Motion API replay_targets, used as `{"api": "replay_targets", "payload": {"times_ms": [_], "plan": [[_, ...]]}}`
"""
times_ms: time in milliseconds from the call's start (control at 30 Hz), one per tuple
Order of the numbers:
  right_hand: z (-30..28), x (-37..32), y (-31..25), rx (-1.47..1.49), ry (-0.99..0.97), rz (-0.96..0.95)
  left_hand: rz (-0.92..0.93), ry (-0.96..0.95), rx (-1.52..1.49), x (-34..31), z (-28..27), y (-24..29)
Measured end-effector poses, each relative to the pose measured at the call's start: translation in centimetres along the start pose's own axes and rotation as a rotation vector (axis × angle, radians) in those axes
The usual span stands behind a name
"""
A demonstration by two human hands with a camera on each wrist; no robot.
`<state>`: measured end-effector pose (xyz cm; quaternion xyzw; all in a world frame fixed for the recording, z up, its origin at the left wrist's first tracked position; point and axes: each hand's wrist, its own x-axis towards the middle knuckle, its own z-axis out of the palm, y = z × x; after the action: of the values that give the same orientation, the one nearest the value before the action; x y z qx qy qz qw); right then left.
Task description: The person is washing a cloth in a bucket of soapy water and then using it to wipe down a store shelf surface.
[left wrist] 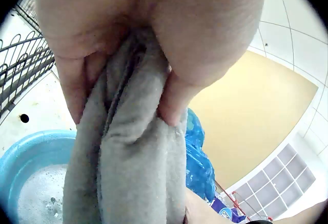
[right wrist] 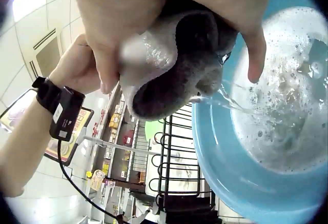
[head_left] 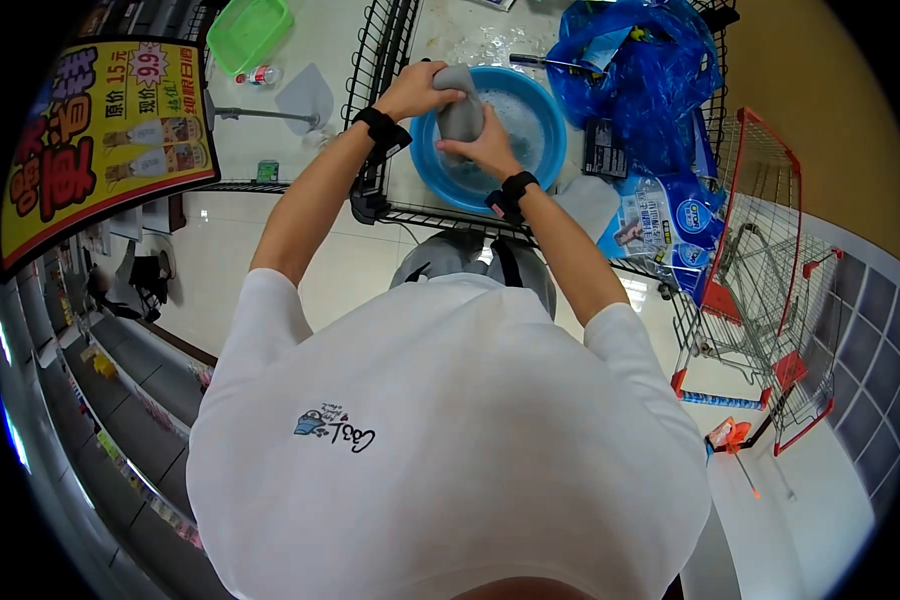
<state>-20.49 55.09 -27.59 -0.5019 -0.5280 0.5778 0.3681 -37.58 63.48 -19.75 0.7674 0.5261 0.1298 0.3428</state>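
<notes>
Both hands grip a wet grey cloth (head_left: 458, 112), held bunched above the left side of a round blue basin (head_left: 556, 125). My left hand (head_left: 408, 92) pinches its upper end; in the left wrist view the thumb and fingers close round the folded cloth (left wrist: 136, 172). My right hand (head_left: 492, 150) grips the lower end, thumb on one side and fingers on the other. Seen from the right wrist, water streams off the cloth (right wrist: 169, 83) toward the basin, where foamy water (right wrist: 282, 126) lies. Black straps with small cameras sit on both wrists.
A black wire rack edge (head_left: 380, 60) borders the white surface around the basin. Right of the basin are a blue plastic bag (head_left: 640, 80), a dark box (head_left: 604, 148) and a blue-white package (head_left: 670, 225). Shopping carts (head_left: 750, 300) stand farther right. A green tray (head_left: 250, 35) lies left.
</notes>
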Motion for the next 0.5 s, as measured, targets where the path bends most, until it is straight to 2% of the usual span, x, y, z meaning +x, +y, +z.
{"api": "replay_targets", "payload": {"times_ms": [100,167,300,367,400,467,500], "plan": [[0.2,0.2,0.5,-0.081,0.059,0.026,-0.106,-0.025,-0.026,0.5,0.6,0.3],[0.3,0.3,0.9,-0.094,0.069,0.069,-0.187,0.004,0.088,0.7,0.9,0.5],[0.0,0.3,1.1,-0.238,0.056,0.085,-0.213,0.005,0.063,1.4,2.3,-1.1],[0.0,0.3,1.5,-0.376,0.035,0.116,-0.343,-0.048,0.07,1.5,2.6,-1.2],[-0.1,0.1,1.2,-0.375,0.035,0.117,-0.344,-0.049,0.069,1.4,2.8,-1.3],[-0.2,-0.3,0.6,-0.547,0.006,0.192,-0.535,-0.122,-0.132,1.2,3.3,-1.6],[-0.3,-0.4,0.8,-0.546,0.008,0.194,-0.534,-0.124,-0.132,0.9,3.3,-1.1]]}}
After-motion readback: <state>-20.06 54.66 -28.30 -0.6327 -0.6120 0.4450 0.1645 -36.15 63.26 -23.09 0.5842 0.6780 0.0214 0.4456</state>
